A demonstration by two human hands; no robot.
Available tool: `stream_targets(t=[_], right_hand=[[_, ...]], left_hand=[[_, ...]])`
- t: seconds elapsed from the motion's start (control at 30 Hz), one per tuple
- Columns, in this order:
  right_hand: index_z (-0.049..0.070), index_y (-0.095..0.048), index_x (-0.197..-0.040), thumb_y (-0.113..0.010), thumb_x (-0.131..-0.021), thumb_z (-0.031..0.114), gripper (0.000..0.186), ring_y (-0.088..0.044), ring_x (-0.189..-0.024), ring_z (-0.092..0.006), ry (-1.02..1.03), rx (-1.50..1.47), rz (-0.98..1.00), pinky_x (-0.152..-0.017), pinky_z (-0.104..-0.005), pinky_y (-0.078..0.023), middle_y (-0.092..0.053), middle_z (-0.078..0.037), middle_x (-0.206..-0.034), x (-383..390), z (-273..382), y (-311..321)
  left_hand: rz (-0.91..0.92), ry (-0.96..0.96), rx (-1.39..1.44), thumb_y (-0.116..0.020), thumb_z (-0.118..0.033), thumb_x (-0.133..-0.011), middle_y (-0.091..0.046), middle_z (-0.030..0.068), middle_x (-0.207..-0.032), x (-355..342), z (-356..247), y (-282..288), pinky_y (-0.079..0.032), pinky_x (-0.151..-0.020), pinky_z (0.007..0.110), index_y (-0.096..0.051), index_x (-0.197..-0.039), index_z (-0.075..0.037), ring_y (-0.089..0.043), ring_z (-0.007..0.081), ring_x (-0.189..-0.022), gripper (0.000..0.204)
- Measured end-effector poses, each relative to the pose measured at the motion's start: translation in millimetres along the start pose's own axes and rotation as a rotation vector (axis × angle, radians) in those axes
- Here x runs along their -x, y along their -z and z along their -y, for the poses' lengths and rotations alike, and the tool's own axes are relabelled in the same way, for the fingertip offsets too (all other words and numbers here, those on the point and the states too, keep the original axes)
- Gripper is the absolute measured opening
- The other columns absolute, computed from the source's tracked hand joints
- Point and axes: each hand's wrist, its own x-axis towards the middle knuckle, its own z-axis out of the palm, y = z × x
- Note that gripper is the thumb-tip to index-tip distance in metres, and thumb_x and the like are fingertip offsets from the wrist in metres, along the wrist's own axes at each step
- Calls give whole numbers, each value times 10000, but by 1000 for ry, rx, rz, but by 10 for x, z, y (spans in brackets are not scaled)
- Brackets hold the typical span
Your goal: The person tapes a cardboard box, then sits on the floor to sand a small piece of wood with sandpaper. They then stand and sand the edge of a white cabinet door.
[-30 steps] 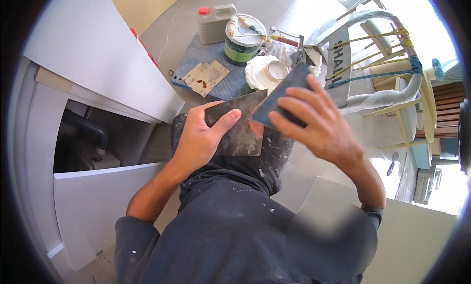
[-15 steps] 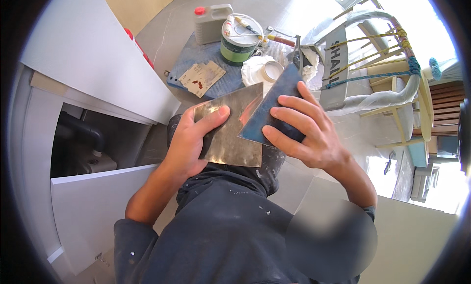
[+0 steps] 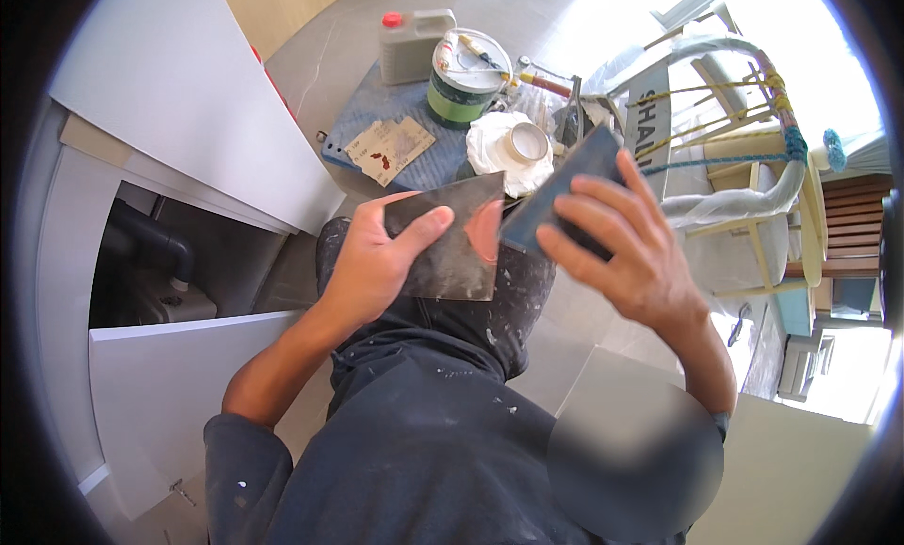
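My left hand [image 3: 372, 258] is closed on a flat grey steel scraper [image 3: 447, 253], its thumb pressed on the upper face. A smear of salmon-pink putty [image 3: 485, 231] sits along the scraper's right side. In my right hand [image 3: 626, 248] is a dark blue flat scraper [image 3: 570, 192], tilted, with fingers spread across its face and the thumb out of sight. The blue scraper's lower corner lies close beside the pink putty; I cannot tell whether the two blades touch. My right fingers look slightly blurred.
Beyond my hands, a blue board [image 3: 358, 121] bears a lidded bucket [image 3: 457, 98], a jug with a red cap [image 3: 414, 51], a stained card [image 3: 388, 150] and a tape roll [image 3: 525, 142]. An open cabinet [image 3: 188, 263] stands left; wrapped chairs [image 3: 744, 206] stand right.
My right hand and the blue scraper have moved right and turned more upright, off the steel scraper's face. More of the pink putty on the steel scraper now shows.
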Motion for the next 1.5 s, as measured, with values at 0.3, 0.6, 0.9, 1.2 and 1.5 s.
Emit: stream_targets(t=[0.3, 0.6, 0.9, 1.2, 1.5], right_hand=[[206, -665, -1183, -675, -811, 125, 381, -551, -1241, -278, -1, -48, 27, -1166, -618, -360, -578, -57, -1218, -53, -44, -1], [196, -684, -1146, -719, -754, 124, 400, -566, -1216, -283, -48, -74, -100, -1161, -626, -372, -584, -59, -1197, 46, 11, -12], [182, -689, -1166, -757, -695, -12, 514, -571, -1237, -320, -127, -262, -404, -1151, -600, -398, -588, -81, -1225, 263, -84, -857], [-43, -329, -1473, -504, -958, -25, 545, -433, -1339, -222, -625, -1334, -1056, -1127, -378, -324, -464, -159, -1436, 32, 714, -1065], [28, -252, -1533, -486, -865, -88, 717, -422, -1351, -239, -664, -1516, -940, -1150, -411, -322, -420, -135, -1480, -167, 1076, -1064]], left_hand=[[99, -54, -220, -690, -214, -973, -710, 15, -858, -101, -143, -76, -492, -711, 232, -712, -1003, 66, -594, 51, -775, 282], [52, 58, 183, -693, -180, -969, -716, 101, -1031, -82, -93, -69, -549, -801, 267, -656, -1142, 72, -671, 115, -895, 308], [6, 348, 516, -671, -161, -974, -678, 132, -1136, -33, 152, -129, -584, -897, 374, -581, -1218, 46, -695, 204, -1012, 332], [-249, -118, 603, -655, -266, -1012, -649, 79, -1231, -313, 462, -317, -517, -961, 325, -590, -1278, 21, -644, 156, -1096, 397], [-277, -214, 498, -663, -250, -1012, -676, 84, -1158, -217, 420, -436, -522, -904, 303, -611, -1245, 39, -652, 138, -1020, 376]])
